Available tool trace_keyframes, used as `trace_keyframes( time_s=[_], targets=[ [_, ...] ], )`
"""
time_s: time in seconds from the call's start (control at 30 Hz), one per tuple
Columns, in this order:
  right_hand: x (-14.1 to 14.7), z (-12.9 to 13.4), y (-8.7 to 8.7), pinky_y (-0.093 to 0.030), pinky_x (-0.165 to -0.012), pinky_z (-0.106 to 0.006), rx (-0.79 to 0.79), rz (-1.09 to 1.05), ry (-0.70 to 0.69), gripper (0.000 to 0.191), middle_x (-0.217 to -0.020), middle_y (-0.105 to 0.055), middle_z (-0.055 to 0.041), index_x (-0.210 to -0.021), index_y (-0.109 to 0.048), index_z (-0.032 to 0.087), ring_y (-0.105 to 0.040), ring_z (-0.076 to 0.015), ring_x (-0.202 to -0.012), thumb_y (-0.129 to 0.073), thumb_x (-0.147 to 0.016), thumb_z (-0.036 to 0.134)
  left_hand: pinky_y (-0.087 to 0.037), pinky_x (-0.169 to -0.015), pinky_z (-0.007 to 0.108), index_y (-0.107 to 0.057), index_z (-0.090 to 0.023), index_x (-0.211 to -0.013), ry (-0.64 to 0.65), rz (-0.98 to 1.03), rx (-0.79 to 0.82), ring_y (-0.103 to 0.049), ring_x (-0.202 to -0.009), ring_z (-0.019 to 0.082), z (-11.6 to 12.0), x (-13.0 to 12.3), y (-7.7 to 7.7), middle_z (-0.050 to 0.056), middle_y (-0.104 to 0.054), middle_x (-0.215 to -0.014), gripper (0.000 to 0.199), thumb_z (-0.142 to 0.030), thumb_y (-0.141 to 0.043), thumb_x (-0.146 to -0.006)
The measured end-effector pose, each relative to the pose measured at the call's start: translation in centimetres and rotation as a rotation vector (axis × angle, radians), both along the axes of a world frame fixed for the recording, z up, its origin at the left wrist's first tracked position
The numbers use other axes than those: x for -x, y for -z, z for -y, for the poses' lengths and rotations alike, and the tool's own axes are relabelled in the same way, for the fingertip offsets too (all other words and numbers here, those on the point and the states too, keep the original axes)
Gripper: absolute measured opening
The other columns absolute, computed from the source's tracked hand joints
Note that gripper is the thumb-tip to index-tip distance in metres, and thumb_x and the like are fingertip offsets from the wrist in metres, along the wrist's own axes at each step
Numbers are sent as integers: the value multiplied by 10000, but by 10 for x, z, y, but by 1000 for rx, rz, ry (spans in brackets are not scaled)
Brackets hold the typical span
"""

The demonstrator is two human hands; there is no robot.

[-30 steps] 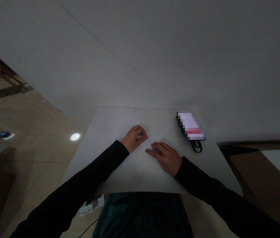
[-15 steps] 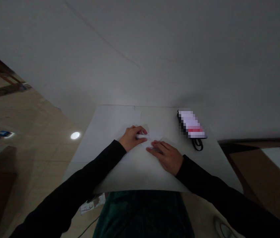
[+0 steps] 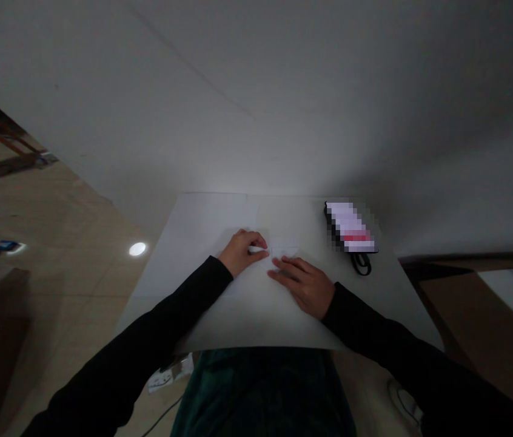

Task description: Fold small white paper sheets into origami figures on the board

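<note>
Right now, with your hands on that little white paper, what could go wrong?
The white paper almost matches the white tabletop, so its edges might be hard to see. Your left hand grips it while your right hand presses it, so it could slip or tear. The nearby black cord might catch an elbow or hand.

The folded paper (image 3: pixel 284 253) is thin and matt, the tabletop (image 3: pixel 202 218) smooth and white, the sleeves (image 3: pixel 147 343) matt black cloth, the floor tiles (image 3: pixel 70 243) faintly glossy.

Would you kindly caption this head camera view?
The left hand and right hand hold folded white paper on a white tabletop.
</note>
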State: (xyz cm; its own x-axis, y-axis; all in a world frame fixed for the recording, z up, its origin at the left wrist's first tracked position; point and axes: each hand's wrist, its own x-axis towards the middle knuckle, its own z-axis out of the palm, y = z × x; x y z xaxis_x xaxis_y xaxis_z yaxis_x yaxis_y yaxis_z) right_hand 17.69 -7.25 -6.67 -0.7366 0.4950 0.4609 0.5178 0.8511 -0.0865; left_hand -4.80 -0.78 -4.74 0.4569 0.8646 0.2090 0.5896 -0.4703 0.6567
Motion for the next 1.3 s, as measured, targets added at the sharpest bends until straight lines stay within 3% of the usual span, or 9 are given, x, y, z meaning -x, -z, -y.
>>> trace_keyframes(
  time_s=[0.3,0.5,0.63,0.73,0.83,0.97,1.1,1.2,1.3],
  targets=[
    [0,0,-1,-495,-976,-424,47,9,5,412,-1321,-572,-131,-1257,-581,143,-475,-242,-1239,-445,-872,85,-395,-854,361,-621,-168,-804,41,-66,-131,-568,-785,162,0,-1,8,14,-643,-791,130,-293,-640,-835],
    [0,-1,0,-501,-971,-422,39,-10,-9,411,-1290,-593,-139,-1230,-605,134,-484,-245,-1223,-436,-861,67,-403,-826,373,-678,-180,-888,-59,-114,-288,-504,-919,211,12,-5,8,83,-587,-979,146,-292,-587,-870],
    [0,-2,1,-503,-974,-412,27,-12,0,394,-1287,-596,-123,-1229,-606,145,-488,-238,-1224,-440,-877,85,-408,-642,280,-699,-170,-822,36,272,-123,-491,-661,128,10,1,-10,23,-560,-722,174,-330,-633,-840],
    [-1,-2,2,-496,-980,-413,30,-12,-13,398,-1287,-592,-137,-1241,-594,132,-470,-245,-1245,-451,-874,83,-392,-634,285,-680,-166,-635,30,581,-97,-497,-637,122,5,11,-29,18,-558,-649,258,-377,-699,-782],
    [-1,-3,1,-493,-979,-416,34,-12,-13,401,-1287,-589,-143,-1244,-591,130,-461,-246,-1252,-456,-871,74,-347,-558,294,-652,-177,-521,284,727,131,-442,-554,127,4,21,-40,19,-469,-527,529,-598,-548,-824],
    [-1,-3,0,-492,-976,-413,24,-12,-27,399,-1275,-593,-150,-1236,-595,120,-472,-248,-1231,-468,-862,65,-308,-490,315,-653,-175,-490,666,597,532,-391,-477,131,9,27,-49,44,-445,-499,746,-842,-392,-697],
    [-1,-2,1,-490,-980,-414,37,-18,-16,396,-1288,-585,-148,-1240,-591,132,-467,-240,-1244,-447,-877,68,-291,-478,307,-614,-177,-470,815,379,650,-380,-467,117,14,28,-65,40,-445,-496,670,-794,-486,-700],
    [-1,-2,2,-491,-978,-424,45,-14,-11,415,-1295,-580,-144,-1253,-579,140,-462,-240,-1251,-444,-870,59,-292,-490,290,-550,-168,-449,832,312,593,-380,-482,101,16,28,-77,12,-431,-504,604,-720,-592,-690],
    [-1,-2,1,-491,-978,-426,53,-21,-17,414,-1296,-580,-146,-1256,-576,138,-462,-240,-1251,-446,-870,61,-260,-479,261,-444,-152,-423,588,275,407,-323,-476,73,17,24,-75,-35,-362,-495,554,-552,-718,-692]
  ],
)
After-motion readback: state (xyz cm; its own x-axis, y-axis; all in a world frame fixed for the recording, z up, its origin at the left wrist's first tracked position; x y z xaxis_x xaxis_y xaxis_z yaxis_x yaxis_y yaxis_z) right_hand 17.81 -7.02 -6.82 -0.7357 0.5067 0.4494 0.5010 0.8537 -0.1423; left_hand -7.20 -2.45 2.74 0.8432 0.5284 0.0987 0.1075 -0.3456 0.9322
